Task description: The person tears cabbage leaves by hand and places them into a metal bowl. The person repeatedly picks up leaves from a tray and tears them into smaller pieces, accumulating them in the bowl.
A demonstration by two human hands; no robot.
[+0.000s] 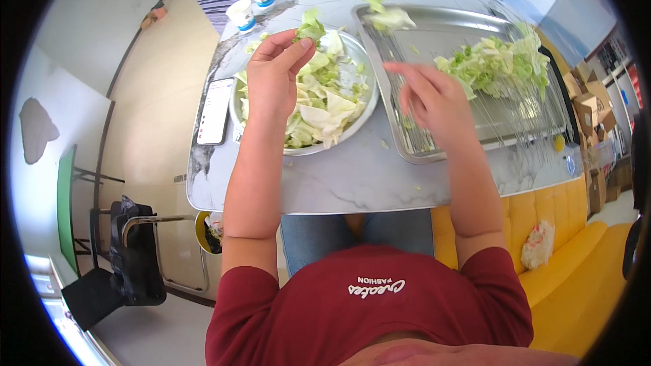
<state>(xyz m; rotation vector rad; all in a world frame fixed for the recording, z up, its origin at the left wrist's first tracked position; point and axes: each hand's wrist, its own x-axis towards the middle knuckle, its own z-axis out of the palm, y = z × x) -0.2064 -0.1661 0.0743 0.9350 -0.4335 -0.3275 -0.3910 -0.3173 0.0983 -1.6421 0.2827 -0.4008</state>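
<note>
My left hand (277, 68) pinches a small green leaf piece (311, 28) between thumb and fingers, above a round metal bowl (375, 94) of torn cabbage-like leaves (330, 112). My right hand (432, 96), blurred, is over the left part of a rectangular metal tray (407, 155), its index finger pointing left. Beyond it, a blurred cluster of leaves (384, 7) shows at the tray's far left corner; whether a skewer links it to my right hand cannot be told. Thin metal skewers (394, 53) lie along the tray's left side. Leaves threaded on several skewers (501, 66) are heaped at its right.
A phone (214, 112) lies left of the bowl on the marbled table (356, 183). Two paper cups (241, 14) stand at the back left. Small leaf scraps dot the table. A yellow bin (202, 234) is below its left edge, and a yellow padded bench (559, 284) is at right.
</note>
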